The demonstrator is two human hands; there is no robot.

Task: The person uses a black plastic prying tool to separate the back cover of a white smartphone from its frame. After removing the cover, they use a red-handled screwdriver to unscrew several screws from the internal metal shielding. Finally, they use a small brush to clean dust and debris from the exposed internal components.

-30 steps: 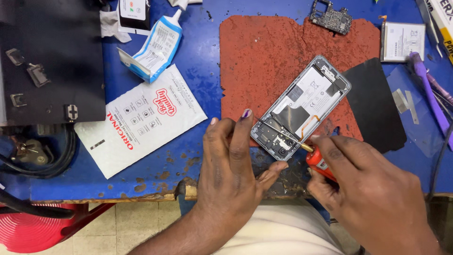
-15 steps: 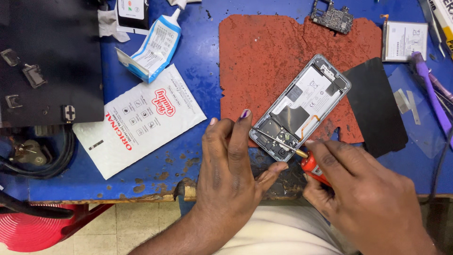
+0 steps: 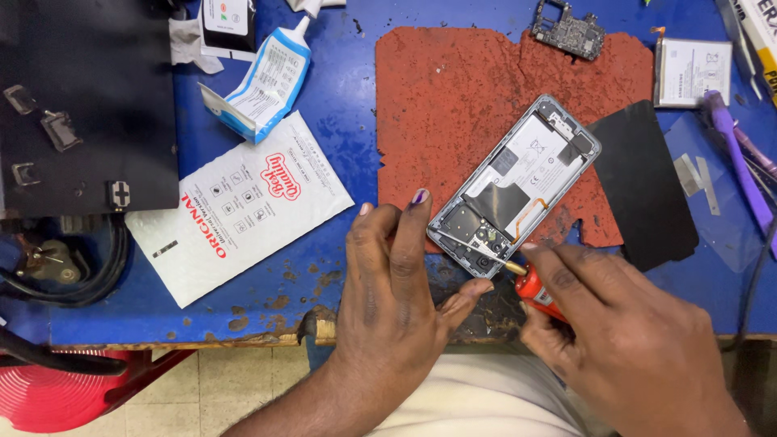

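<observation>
An opened phone (image 3: 518,190) is lying tilted on a red mat (image 3: 477,97), near the front edge of the blue bench (image 3: 348,105). The left hand (image 3: 396,299) is bracing its lower end, fingers resting flat — gripping nothing. The right hand (image 3: 615,340) is clenching a red-handled screwdriver (image 3: 530,283), its tip sitting inside the phone's lower corner.

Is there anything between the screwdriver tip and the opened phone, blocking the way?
Nothing visible. The red-handled screwdriver in the right hand has its tip already inside the opened grey phone; the left hand lies beside the phone's lower end, not across the shaft.
</observation>
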